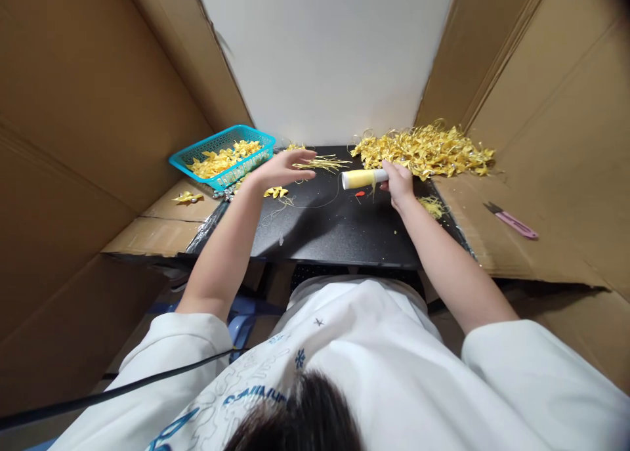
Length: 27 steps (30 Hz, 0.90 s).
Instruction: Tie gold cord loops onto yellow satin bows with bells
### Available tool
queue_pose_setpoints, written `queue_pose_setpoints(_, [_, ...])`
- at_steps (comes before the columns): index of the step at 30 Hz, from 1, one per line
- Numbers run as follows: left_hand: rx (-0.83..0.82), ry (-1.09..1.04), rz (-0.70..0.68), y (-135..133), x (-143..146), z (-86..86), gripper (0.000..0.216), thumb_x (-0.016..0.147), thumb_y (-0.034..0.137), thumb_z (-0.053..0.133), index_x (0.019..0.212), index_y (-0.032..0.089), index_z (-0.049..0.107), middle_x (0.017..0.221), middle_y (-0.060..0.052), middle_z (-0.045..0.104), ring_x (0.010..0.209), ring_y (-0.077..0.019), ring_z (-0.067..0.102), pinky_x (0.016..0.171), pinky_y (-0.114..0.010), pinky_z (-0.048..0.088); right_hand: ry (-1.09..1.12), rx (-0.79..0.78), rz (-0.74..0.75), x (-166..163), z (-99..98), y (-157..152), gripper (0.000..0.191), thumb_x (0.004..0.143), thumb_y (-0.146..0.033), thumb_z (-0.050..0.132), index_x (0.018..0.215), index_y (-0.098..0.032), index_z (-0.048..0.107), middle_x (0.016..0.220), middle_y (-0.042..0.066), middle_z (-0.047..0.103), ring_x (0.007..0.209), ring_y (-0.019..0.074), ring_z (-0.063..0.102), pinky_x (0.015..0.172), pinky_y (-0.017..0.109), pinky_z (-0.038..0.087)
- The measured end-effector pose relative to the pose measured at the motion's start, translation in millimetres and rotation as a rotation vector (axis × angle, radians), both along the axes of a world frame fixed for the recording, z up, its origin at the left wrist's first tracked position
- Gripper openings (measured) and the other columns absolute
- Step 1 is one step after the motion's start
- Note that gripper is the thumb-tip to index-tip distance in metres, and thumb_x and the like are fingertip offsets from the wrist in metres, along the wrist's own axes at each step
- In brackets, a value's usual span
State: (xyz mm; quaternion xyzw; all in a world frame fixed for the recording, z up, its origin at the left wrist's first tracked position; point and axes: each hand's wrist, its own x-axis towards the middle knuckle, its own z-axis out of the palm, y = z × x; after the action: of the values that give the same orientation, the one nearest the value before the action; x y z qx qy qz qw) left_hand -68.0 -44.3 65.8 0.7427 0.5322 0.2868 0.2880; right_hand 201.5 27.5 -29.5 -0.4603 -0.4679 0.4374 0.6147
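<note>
A spool of yellow thread (361, 178) with white ends lies across the front of my right hand (399, 183), whose fingers are wrapped round its right end. A thin strand runs from the spool leftward over the black table. My left hand (285, 169) hovers at the left of the table with its fingers stretched out and apart, holding nothing that I can see. Behind its fingertips lies a bundle of thin yellow strands (327, 163). Below it on the table are a few yellow ribbon flowers (275, 192).
A turquoise basket (180, 159) with yellow flowers stands at the back left. A large heap of yellow ribbon flowers (428, 150) covers the back right. Pink-handled scissors (514, 222) lie on cardboard at the right. Cardboard walls (73, 96) enclose both sides of the black table (339, 231).
</note>
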Motion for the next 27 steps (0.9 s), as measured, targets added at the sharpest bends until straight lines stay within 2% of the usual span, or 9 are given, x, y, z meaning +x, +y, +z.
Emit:
queue_pose_setpoints(3, [-0.289, -0.377, -0.109, 8.1, 29.9, -32.5, 0.056, 0.064, 0.021, 0.081, 0.116, 0.016, 0.063, 0.116, -0.01, 0.069, 0.106, -0.0203, 0.062, 0.093, -0.032, 0.047, -0.041, 0.033, 0.103, -3.5, -0.9, -3.5, 0.04, 0.073, -0.054, 0.068, 0.062, -0.019, 0.051, 0.049, -0.005, 0.044, 0.043, 0.0076, 0.042, 0.041, 0.021, 0.036])
queue_pose_setpoints(5, [-0.364, -0.409, -0.149, 11.0, 43.9, -55.3, 0.033, 0.067, 0.027, 0.08, 0.094, 0.012, 0.067, 0.083, -0.008, 0.071, 0.073, -0.0161, 0.064, 0.071, -0.029, 0.05, -0.066, 0.041, 0.119, -4.4, -1.2, -4.8, 0.042, 0.071, -0.055, 0.07, 0.059, -0.019, 0.05, 0.047, -0.005, 0.044, 0.042, 0.0077, 0.042, 0.041, 0.021, 0.035])
queue_pose_setpoints(7, [-0.376, -0.442, -0.153, 12.6, 49.0, -71.9, 0.025, 0.072, 0.033, 0.076, 0.069, 0.012, 0.061, 0.054, 0.001, 0.054, 0.047, -0.0082, 0.048, 0.05, -0.023, 0.04, -0.089, 0.043, 0.122, -4.1, -1.5, -5.1, 0.044, 0.069, -0.055, 0.071, 0.056, -0.019, 0.049, 0.045, -0.006, 0.043, 0.04, 0.0077, 0.041, 0.04, 0.021, 0.034])
queue_pose_setpoints(9, [-0.344, -0.502, -0.126, 13.7, 45.7, -79.4, 0.039, 0.077, 0.037, 0.069, 0.054, 0.017, 0.045, 0.045, 0.007, 0.035, 0.038, -0.0043, 0.031, 0.041, -0.02, 0.027, -0.104, 0.04, 0.11, -3.1, -1.8, -4.9, 0.044, 0.068, -0.053, 0.072, 0.054, -0.019, 0.047, 0.044, -0.006, 0.041, 0.04, 0.0076, 0.041, 0.04, 0.021, 0.034])
queue_pose_setpoints(12, [-0.255, -0.601, -0.053, 15.2, 32.4, -76.4, 0.05, 0.083, 0.04, 0.057, 0.051, 0.021, 0.024, 0.045, 0.009, 0.021, 0.037, -0.0038, 0.02, 0.038, -0.019, 0.018, -0.119, 0.036, 0.087, -1.9, -2.4, -4.7, 0.042, 0.067, -0.048, 0.074, 0.052, -0.019, 0.046, 0.042, -0.007, 0.039, 0.04, 0.0075, 0.04, 0.041, 0.021, 0.033])
queue_pose_setpoints(14, [-0.19, -0.648, -0.004, 15.7, 24.2, -70.6, 0.05, 0.085, 0.04, 0.051, 0.053, 0.022, 0.018, 0.045, 0.009, 0.015, 0.037, -0.0043, 0.016, 0.038, -0.019, 0.016, -0.129, 0.033, 0.076, -1.8, -3.0, -4.6, 0.04, 0.067, -0.042, 0.074, 0.05, -0.019, 0.046, 0.041, -0.007, 0.04, 0.039, 0.0073, 0.039, 0.041, 0.021, 0.032])
queue_pose_setpoints(18, [-0.088, -0.669, 0.067, 14.7, 17.6, -64.0, 0.048, 0.085, 0.039, 0.049, 0.054, 0.021, 0.017, 0.046, 0.009, 0.014, 0.038, -0.0047, 0.015, 0.04, -0.019, 0.019, -0.129, 0.011, 0.034, -1.4, -4.1, -2.5, 0.035, 0.07, -0.037, 0.07, 0.051, -0.019, 0.046, 0.04, -0.007, 0.04, 0.039, 0.0079, 0.039, 0.041, 0.022, 0.031])
queue_pose_setpoints(22, [0.0, -0.597, 0.14, 12.4, 11.4, -58.7, 0.047, 0.083, 0.037, 0.051, 0.054, 0.021, 0.017, 0.047, 0.009, 0.014, 0.04, -0.0047, 0.015, 0.042, -0.02, 0.02, -0.09, -0.04, -0.029, 1.5, -4.0, 1.6, 0.028, 0.073, -0.037, 0.065, 0.057, -0.02, 0.05, 0.041, -0.007, 0.04, 0.039, 0.0087, 0.038, 0.04, 0.022, 0.032])
queue_pose_setpoints(27, [0.068, -0.359, 0.242, -7.4, -26.9, -37.4, 0.045, 0.072, 0.023, 0.063, 0.05, 0.02, 0.023, 0.046, 0.008, 0.022, 0.044, -0.0049, 0.02, 0.046, -0.023, 0.015, -0.029, -0.083, -0.07, 5.8, -2.6, 4.0, 0.024, 0.07, -0.038, 0.064, 0.061, -0.02, 0.051, 0.044, -0.008, 0.037, 0.04, 0.0081, 0.037, 0.037, 0.021, 0.032])
